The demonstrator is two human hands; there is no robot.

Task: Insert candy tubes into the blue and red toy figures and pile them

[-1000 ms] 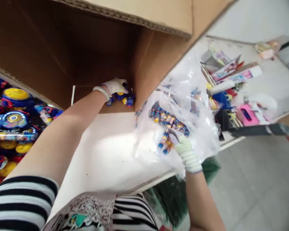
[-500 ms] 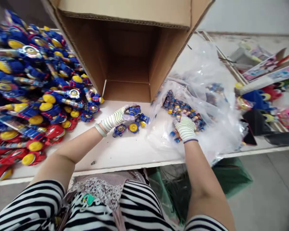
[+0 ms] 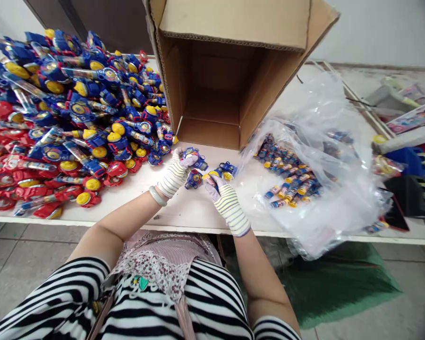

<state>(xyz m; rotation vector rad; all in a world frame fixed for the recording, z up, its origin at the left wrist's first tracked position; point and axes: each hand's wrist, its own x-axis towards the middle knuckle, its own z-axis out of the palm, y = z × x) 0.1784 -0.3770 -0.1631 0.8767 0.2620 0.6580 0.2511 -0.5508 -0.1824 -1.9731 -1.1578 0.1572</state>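
Observation:
My left hand (image 3: 173, 175), in a striped glove, is closed around a blue toy (image 3: 195, 159) with red and silver parts. My right hand (image 3: 230, 206), gloved the same way, pinches a small printed tube (image 3: 208, 179) with a yellow end, close to the held toy. Another blue toy (image 3: 193, 179) lies on the white table just below my left hand. More blue and yellow toy pieces (image 3: 228, 170) rest beyond my right fingers, partly hidden. Several similar small tubes (image 3: 293, 182) spill from a clear plastic bag (image 3: 343, 198) on the right.
An open cardboard box (image 3: 210, 133) lies on its side behind my hands, its mouth facing me. A large heap of blue and red toys (image 3: 78, 108) covers the table's left. Boxed goods (image 3: 411, 113) stand at the far right; green sacking (image 3: 340, 288) lies below the table edge.
My right hand has left the tubes at the bag and moved left to the toy, now with a tube. My left hand has lifted a blue toy slightly. The view has shifted left.

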